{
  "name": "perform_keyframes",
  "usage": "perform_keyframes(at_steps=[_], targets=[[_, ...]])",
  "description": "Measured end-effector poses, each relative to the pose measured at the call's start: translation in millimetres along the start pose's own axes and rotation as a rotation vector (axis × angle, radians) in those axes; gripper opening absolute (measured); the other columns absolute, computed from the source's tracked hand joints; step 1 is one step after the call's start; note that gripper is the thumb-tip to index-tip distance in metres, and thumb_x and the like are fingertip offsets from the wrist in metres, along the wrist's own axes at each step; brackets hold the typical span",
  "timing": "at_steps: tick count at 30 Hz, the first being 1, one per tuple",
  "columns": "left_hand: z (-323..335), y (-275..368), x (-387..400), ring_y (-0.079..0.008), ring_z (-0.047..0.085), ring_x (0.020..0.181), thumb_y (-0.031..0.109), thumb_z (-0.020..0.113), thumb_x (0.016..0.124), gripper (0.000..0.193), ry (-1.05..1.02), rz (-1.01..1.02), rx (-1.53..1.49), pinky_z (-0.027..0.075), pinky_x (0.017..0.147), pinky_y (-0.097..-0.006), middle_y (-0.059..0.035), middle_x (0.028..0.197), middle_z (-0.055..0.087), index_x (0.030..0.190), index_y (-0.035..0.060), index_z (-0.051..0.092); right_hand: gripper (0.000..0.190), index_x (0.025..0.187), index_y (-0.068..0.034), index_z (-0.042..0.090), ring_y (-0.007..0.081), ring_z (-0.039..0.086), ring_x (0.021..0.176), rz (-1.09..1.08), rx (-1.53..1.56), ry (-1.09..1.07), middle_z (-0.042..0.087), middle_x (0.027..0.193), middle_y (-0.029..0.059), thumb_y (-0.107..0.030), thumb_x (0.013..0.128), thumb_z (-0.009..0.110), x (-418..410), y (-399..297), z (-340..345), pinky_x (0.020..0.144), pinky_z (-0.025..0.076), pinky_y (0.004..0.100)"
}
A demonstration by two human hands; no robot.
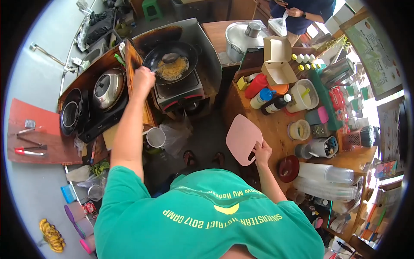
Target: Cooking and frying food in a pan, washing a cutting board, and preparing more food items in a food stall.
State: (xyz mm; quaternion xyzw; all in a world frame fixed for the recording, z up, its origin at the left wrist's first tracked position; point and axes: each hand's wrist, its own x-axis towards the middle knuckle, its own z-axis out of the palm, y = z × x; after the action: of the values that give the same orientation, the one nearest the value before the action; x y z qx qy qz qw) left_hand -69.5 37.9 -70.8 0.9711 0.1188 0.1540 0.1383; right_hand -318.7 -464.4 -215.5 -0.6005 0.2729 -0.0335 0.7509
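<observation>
My left hand (144,79) is closed around the handle of a metal ladle (170,58), whose bowl rests over shredded yellow-brown food (174,68) in a black wok (190,58). The wok sits on a stove (178,90) behind a metal splash guard. On the other side, my right hand (262,152) grips a pink cutting board (242,137) at its handle slot, holding it beside the wooden counter's edge. An open cardboard food box (279,71) stands on that counter, near a red squeeze bottle (256,85) and a dark sauce bottle (276,104).
A large lidded pot (242,39) stands right of the stove. The wooden counter (268,126) bears tubs, a dark red bowl (288,168) and stacked plastic containers (326,184). A lidded pan (109,87) sits at left. Another person (300,16) stands beyond the counter.
</observation>
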Motion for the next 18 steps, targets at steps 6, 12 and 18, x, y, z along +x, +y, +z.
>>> perform_keyframes(at_steps=[6, 12, 18], targets=[[-130.8, 49.1, 84.8, -0.0383, 0.067, 0.098, 0.008, 0.063, 0.079, 0.022, -0.42, 0.249, 0.588, 0.056, 0.08, -0.0471, -0.0236, 0.103, 0.069, 0.098, -0.0012, 0.068, 0.027, 0.121, 0.006, 0.061, 0.0181, 0.069, 0.084, -0.056, -0.002, 0.153, 0.069, 0.103, 0.0119, 0.002, 0.095, 0.052, -19.0, 8.5, 27.0, 0.073, 0.06, 0.0318], [-133.2, 70.7, 100.7, -0.0329, 0.068, 0.096, 0.024, 0.074, 0.076, 0.029, -0.772, 0.552, 0.852, 0.056, 0.081, -0.0388, -0.0217, 0.099, 0.07, 0.085, -0.0043, 0.072, 0.028, 0.121, 0.008, 0.058, 0.0204, 0.07, 0.084, -0.041, 0.02, 0.26, 0.068, 0.103, 0.0139, 0.0, 0.096, 0.051, -26.5, 23.5, 54.0, 0.073, 0.061, 0.0334], [-97.3, 13.8, 39.9, -0.0358, 0.067, 0.098, 0.013, 0.066, 0.076, 0.022, -0.676, 0.345, 0.511, 0.055, 0.085, -0.0421, -0.0256, 0.097, 0.069, 0.091, -0.0031, 0.072, 0.029, 0.122, 0.008, 0.058, 0.0215, 0.07, 0.088, -0.049, 0.128, 0.334, 0.068, 0.104, 0.0136, 0.0, 0.095, 0.052, -40.8, 34.7, 62.1, 0.073, 0.061, 0.0349]])
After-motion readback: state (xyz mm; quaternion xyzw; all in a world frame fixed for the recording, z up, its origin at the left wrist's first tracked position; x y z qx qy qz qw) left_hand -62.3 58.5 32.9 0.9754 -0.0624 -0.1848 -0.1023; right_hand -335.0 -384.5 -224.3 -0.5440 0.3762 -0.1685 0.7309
